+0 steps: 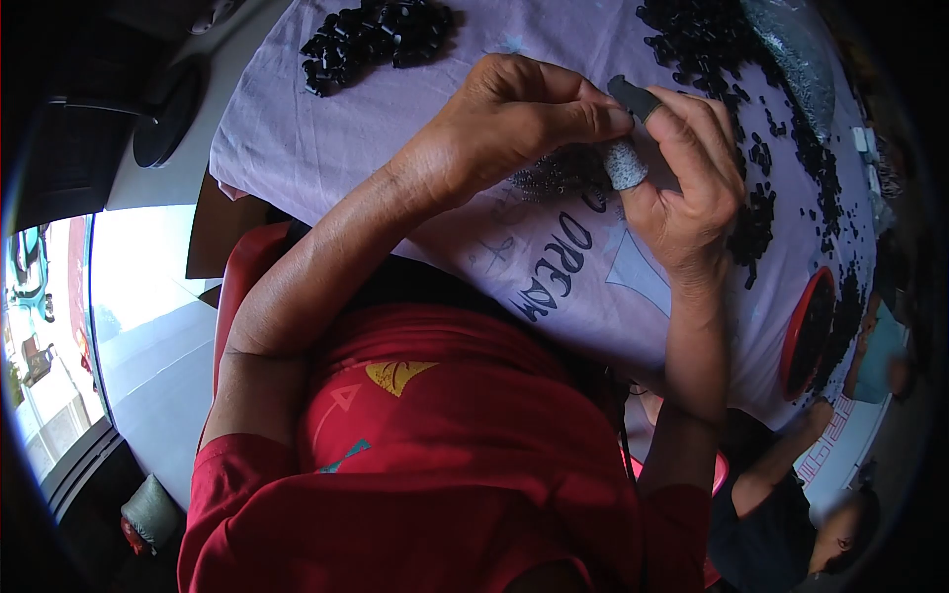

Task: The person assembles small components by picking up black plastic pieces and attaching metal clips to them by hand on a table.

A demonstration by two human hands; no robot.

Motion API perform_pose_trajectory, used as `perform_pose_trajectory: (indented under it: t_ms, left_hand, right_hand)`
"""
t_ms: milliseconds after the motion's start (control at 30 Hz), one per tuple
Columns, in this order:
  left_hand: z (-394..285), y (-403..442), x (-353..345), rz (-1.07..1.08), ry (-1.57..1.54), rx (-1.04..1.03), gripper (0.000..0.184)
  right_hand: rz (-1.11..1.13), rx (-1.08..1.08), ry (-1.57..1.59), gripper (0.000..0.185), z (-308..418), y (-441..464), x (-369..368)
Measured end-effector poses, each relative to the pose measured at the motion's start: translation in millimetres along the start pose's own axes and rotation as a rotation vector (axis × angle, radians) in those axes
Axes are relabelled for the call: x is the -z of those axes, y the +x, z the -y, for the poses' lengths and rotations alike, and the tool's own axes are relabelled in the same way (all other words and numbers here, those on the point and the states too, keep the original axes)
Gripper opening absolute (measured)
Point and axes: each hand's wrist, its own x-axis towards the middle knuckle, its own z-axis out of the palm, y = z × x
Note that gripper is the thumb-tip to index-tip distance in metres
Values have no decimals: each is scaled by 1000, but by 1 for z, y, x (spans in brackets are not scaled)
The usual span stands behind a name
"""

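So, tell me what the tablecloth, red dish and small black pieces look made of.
Tablecloth: soft matte fabric, judging by its creases and draped edge. Red dish: probably smooth plastic, from its evenly coloured rim. Small black pieces: plastic or rubber, perhaps; glints suggest some sheen.

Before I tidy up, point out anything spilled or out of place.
Small black pieces lie strewn across the cloth at the picture's right, some outside the red-rimmed dish. That looks like a spill, but may be deliberate spreading.
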Motion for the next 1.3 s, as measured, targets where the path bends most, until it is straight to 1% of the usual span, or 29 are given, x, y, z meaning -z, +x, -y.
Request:
perform_pose_trajectory:
  t_ms: [133, 233, 367, 467, 500, 600, 633, 733, 800, 833, 867, 1000, 1067, 1100, 1167, 1267, 1300]
  left_hand:
    - [-6, 0, 2, -69, 130, -24, 30]
    - [0, 2, 4, -47, 78, -87, 29]
    - [-8, -2, 1, 11, 29, 1, 28]
    - [2, -1, 0, 4, -48, -30, 24]
    - [2, 0, 2, 1, -58, -14, 19]
    - [-4, 2, 12, -50, 80, -101, 17]
    - [-7, 3, 19, -77, 96, -175, 17]
    - [-33, 0, 47, -310, 869, -304, 22]
    - [-69, -3, 40, -515, 1036, -11, 14]
    - [-53, -6, 58, -552, 1194, -175, 16]
    - [-39, -5, 71, -619, 1318, -285, 15]
    - [-38, -9, 83, -640, 1455, -248, 14]
    - [-39, -10, 83, -654, 1477, -232, 15]
    - [-40, -10, 83, -667, 1475, -221, 15]
    - [-43, -10, 78, -700, 1527, -202, 18]
    - [-50, -9, 61, -653, 1365, -352, 19]
    - [-42, -7, 63, -571, 1393, -346, 25]
  right_hand:
    - [-25, -85, 110, 27, -2, -3, -2]
    - [-29, -105, 133, 28, -3, -4, 0]
    - [-43, 4, 72, 31, -4, -3, -1]
    - [-45, 7, 61, 33, 1, -1, -5]
    - [-31, 0, 80, 33, -1, -2, -5]
    - [32, -77, 75, 30, 3, 0, -5]
    - [104, -134, 67, 26, 4, -1, -4]
    - [233, -224, 81, 24, 1, -7, -5]
    - [276, -232, 57, 24, 2, -8, -6]
    - [301, -213, 38, 24, 1, -8, -8]
    - [326, -193, 20, 24, -1, -8, -9]
    - [269, -221, -2, 23, -2, -9, -11]
    - [259, -235, -43, 23, -7, -10, -7]
    - [267, -276, -60, 23, -9, -10, -5]
    - [234, -286, -166, 23, -18, -13, 0]
    - [219, -306, -360, 24, -44, -24, 8]
    - [210, -313, -427, 24, -51, -27, 10]
